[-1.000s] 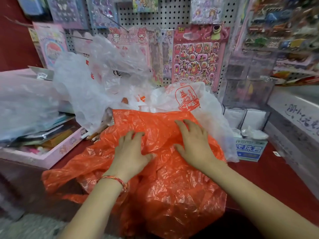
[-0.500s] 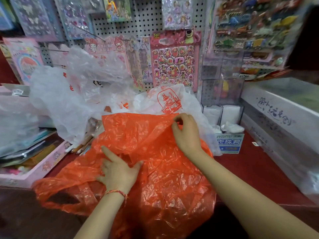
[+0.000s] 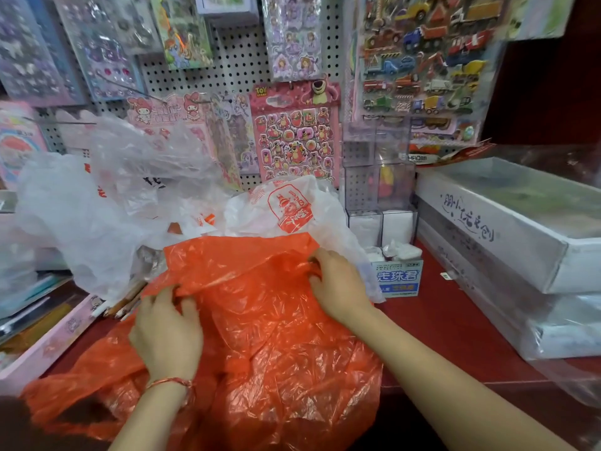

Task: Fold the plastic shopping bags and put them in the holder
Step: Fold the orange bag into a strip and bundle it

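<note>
I see the orange bag (image 3: pixel 276 336) lying wrinkled and shiny on the red counter (image 3: pixel 455 336). My left hand (image 3: pixel 167 336) pinches its left fold, my right hand (image 3: pixel 338 284) grips its upper right edge.

My left hand (image 3: pixel 167 336), flat on the orange bag (image 3: pixel 260 320) a second ago, now grips a fold at its left edge. My right hand (image 3: pixel 338 284) now pinches its upper right corner.

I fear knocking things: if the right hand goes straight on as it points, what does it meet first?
Probably the white printed bag behind the orange bag that the right hand grips; depth is unclear.
</note>
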The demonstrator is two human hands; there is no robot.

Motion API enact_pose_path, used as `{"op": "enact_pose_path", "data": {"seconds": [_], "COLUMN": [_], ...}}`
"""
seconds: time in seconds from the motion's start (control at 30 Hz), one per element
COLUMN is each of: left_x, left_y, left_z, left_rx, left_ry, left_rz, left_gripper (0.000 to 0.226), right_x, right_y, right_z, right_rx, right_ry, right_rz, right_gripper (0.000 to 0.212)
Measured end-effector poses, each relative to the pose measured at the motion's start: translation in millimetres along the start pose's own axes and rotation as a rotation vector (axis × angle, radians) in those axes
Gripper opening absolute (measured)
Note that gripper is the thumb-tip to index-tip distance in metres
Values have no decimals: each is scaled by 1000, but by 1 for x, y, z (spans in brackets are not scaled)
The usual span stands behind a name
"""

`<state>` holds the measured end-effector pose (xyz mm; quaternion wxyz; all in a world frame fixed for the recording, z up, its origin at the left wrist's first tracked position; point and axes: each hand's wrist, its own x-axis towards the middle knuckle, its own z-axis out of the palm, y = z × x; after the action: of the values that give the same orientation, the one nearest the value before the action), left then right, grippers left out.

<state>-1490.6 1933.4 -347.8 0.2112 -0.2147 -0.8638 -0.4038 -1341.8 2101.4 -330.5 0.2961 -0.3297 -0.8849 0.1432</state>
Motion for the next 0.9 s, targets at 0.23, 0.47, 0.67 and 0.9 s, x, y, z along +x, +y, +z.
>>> {"op": "enact_pose_path", "data": {"seconds": [0.23, 0.47, 0.67, 0.9], "left_x": [26, 50, 60, 66], "left_y": [2, -20, -47, -71], "left_z": [-28, -57, -78, -89], "left_rx": [-145, -238, -210, -68], "left_ry": [191, 240, 117, 94], "left_rz": [21, -38, -4, -78], "left_gripper": [22, 17, 23, 26], "right_x": [7, 7, 11, 10], "right_y": [19, 39, 50, 33], "right_z": [-31, -51, -53, -47], "right_rx": [233, 425, 517, 651], "right_ry": [145, 296, 327, 389], "right_rz": [114, 262, 380, 511], "right_gripper": [36, 31, 18, 43]}}
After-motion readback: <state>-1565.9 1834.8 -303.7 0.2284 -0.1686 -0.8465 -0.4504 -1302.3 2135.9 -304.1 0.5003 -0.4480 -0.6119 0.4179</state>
